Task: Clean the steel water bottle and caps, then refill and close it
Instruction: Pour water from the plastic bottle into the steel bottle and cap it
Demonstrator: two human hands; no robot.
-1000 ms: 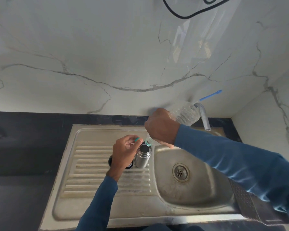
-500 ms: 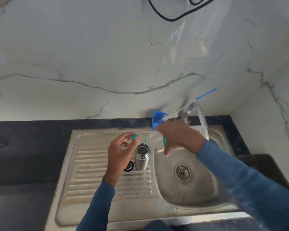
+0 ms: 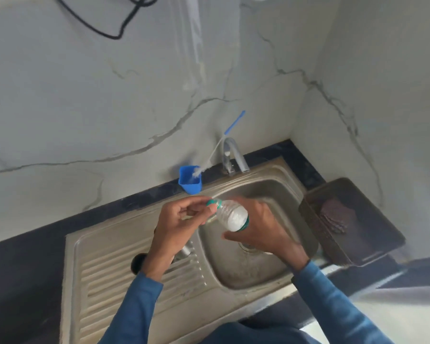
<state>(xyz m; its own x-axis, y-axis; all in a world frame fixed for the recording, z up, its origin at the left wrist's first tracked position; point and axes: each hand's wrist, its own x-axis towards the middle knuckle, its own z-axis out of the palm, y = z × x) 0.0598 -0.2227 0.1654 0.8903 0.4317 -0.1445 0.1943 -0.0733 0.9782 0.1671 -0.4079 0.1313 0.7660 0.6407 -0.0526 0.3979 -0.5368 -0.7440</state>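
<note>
My right hand (image 3: 263, 229) grips a clear plastic bottle (image 3: 230, 213) tilted over the sink basin (image 3: 271, 266). My left hand (image 3: 176, 224) pinches the small green cap (image 3: 212, 203) at the plastic bottle's neck. The steel water bottle (image 3: 185, 250) stands on the ribbed drainboard (image 3: 104, 276), mostly hidden behind my left hand and wrist. A dark round cap (image 3: 137, 263) lies on the drainboard just left of my left wrist.
A blue cup (image 3: 190, 183) holding a bottle brush (image 3: 230, 135) stands at the back of the sink, beside the tap (image 3: 232, 155). A dark brown tray (image 3: 350, 219) sits on the counter right of the basin. The marble wall corner is at the right.
The right hand has lowered the plastic bottle away from the steel bottle's mouth and over the basin. The left hand has brought the green cap to its neck. The camera view has shifted right.
</note>
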